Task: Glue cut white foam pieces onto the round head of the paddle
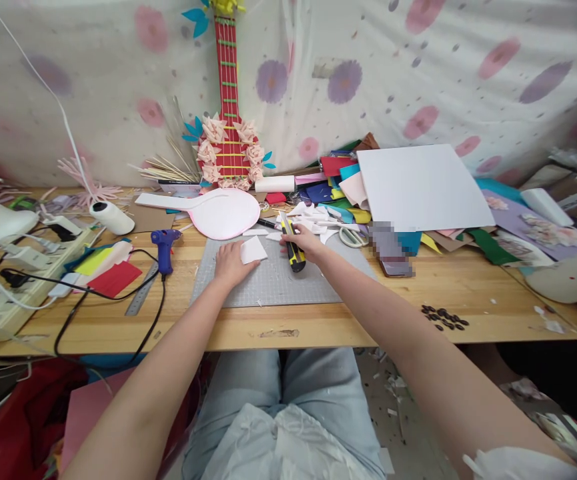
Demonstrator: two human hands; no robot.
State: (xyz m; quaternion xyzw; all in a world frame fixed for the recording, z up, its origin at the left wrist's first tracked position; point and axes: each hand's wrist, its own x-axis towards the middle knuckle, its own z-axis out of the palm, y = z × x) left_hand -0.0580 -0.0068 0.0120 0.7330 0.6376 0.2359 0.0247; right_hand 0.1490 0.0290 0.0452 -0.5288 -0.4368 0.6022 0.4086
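Observation:
On the grey cutting mat (pixel 268 290), my left hand (pixel 229 265) grips a small white rectangular foam board piece (pixel 255 249) at its left and near edges, thumb along the near side. My right hand (pixel 307 241) is wrapped round a yellow-and-black utility knife (pixel 295 257), its blade end pointing away from me. The knife is just right of the piece and apart from it. Behind both hands lies a white banjo-shaped cutout (pixel 225 213) with a pink edge. White offcuts (pixel 311 217) are heaped beyond the knife.
A blue glue gun (pixel 165 250) stands at left with its black cord trailing over a steel ruler (pixel 142 297). Pale-handled scissors (pixel 352 237), a phone (pixel 391 250) and a large white board (pixel 423 187) are at right. A flower-decorated red instrument (pixel 229 133) leans on the back wall.

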